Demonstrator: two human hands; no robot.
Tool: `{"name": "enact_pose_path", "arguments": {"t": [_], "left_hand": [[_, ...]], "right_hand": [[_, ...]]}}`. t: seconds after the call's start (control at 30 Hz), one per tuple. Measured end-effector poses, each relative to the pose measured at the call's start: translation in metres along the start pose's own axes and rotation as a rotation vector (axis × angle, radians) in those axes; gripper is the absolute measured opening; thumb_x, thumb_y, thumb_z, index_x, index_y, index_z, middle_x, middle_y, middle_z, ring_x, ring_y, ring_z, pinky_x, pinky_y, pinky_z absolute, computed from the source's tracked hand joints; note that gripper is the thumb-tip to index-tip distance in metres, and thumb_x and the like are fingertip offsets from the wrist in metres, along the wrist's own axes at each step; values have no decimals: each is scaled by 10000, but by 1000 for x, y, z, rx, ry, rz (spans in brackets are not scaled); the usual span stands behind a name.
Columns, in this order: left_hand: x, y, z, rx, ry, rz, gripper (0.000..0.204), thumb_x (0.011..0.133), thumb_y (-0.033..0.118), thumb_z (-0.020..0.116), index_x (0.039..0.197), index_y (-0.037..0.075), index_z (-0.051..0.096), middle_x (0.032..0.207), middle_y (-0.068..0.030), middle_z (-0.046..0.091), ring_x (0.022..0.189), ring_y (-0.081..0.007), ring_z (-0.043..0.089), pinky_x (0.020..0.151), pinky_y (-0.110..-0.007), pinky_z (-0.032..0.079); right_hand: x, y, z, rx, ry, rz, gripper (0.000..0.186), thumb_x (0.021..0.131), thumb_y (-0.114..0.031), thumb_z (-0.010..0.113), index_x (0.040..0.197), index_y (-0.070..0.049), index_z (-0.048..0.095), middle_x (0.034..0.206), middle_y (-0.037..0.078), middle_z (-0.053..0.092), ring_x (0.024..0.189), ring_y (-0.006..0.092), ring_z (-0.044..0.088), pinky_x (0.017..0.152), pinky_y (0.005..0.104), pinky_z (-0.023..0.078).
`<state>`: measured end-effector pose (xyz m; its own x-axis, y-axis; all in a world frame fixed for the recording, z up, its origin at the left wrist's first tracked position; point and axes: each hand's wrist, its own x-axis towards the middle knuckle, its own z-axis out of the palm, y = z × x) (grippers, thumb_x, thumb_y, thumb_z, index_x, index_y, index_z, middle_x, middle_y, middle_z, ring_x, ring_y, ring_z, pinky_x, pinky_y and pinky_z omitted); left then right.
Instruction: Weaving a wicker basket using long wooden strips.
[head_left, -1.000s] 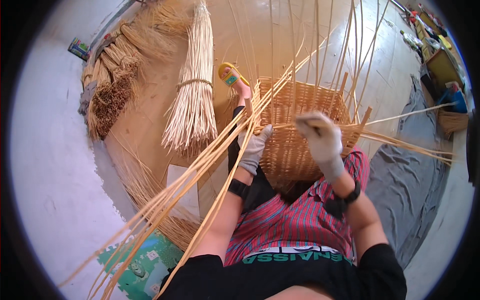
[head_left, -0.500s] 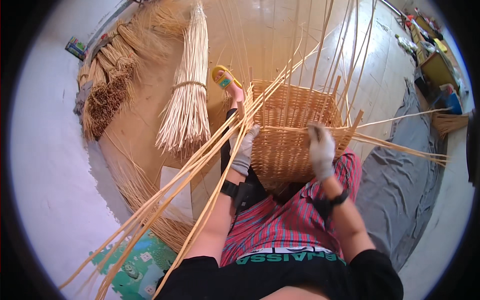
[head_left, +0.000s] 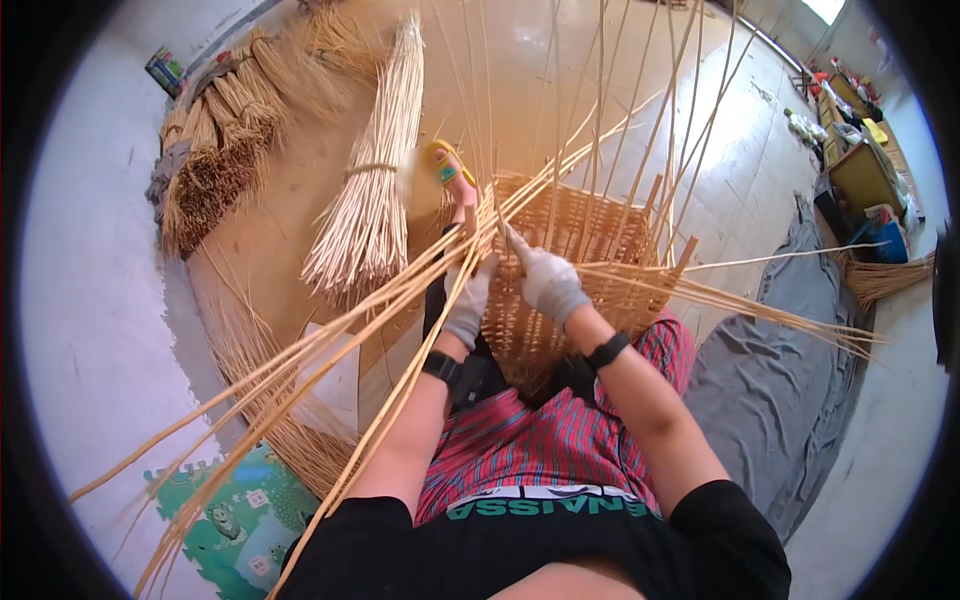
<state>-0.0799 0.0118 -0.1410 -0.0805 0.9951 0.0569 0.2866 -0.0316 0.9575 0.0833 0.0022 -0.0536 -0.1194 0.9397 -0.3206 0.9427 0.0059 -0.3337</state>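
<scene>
A half-woven wicker basket (head_left: 590, 310) leans between my knees, tall upright rods standing from its rim. My left hand (head_left: 468, 300), in a pale glove, is closed at its near left corner, partly behind the long rods. A bundle of long wicker rods (head_left: 370, 320) sticks out from that corner toward the lower left. My right hand (head_left: 550, 285), gloved too, lies across the near side, its fingers closed around a thin rod by the left corner; the fingertips are partly hidden. More loose rods (head_left: 780, 308) reach out past the basket's right end.
A tied bundle of pale rods (head_left: 365, 220) lies on the floor ahead left. Several darker bundles (head_left: 215, 150) rest against the left wall. A grey cloth (head_left: 790, 390) is spread to the right, near a blue container (head_left: 888, 235). A green foam mat (head_left: 235, 520) lies lower left.
My right hand has moved left along the near rim, from the right part to close beside my left hand. The basket has shifted slightly left and down in the view.
</scene>
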Motion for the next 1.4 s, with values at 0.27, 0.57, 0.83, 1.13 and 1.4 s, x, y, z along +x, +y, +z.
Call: {"name": "enact_pose_path", "arguments": {"t": [0.27, 0.57, 0.83, 1.13, 1.4], "left_hand": [[-63, 81, 17, -116, -112, 180, 167, 996, 97, 600, 1143, 47, 662, 1137, -126, 688, 1007, -254, 682, 886, -368, 542], [-3, 74, 50, 173, -517, -163, 439, 974, 500, 633, 980, 65, 690, 686, -75, 662, 513, -152, 662, 525, -312, 520], [0, 87, 49, 142, -489, -270, 454, 1010, 476, 588, 1026, 33, 686, 601, -77, 622, 450, -161, 629, 447, -297, 493], [32, 120, 84, 423, -165, 16, 500, 846, 476, 802, 1069, 74, 606, 788, -89, 682, 720, -212, 683, 653, -364, 524], [-21, 113, 116, 83, -11, 446, 265, 990, 302, 672, 1163, 112, 605, 832, -75, 646, 766, -103, 644, 637, -288, 554]], "right_hand": [[-81, 110, 61, 1449, 380, 253, 343, 936, -89, 718, 1267, -53, 636, 1075, 44, 707, 820, 120, 664, 678, 251, 547], [-28, 86, -10, 1217, 1039, -250, 341, 936, 67, 617, 1252, -60, 604, 1209, 67, 685, 1047, 174, 654, 822, 295, 553], [-29, 106, 1, 1242, 1110, -340, 343, 1066, -119, 451, 1409, -106, 441, 909, 107, 680, 923, 250, 711, 824, 397, 585], [-90, 90, 22, 1518, 847, -308, 174, 1094, -218, 471, 1040, -73, 549, 776, 53, 582, 741, 180, 637, 798, 405, 577], [-135, 177, 7, 1558, 1179, 200, 104, 1030, -103, 583, 1112, -64, 534, 1009, 118, 723, 785, 139, 669, 548, 262, 516]]}}
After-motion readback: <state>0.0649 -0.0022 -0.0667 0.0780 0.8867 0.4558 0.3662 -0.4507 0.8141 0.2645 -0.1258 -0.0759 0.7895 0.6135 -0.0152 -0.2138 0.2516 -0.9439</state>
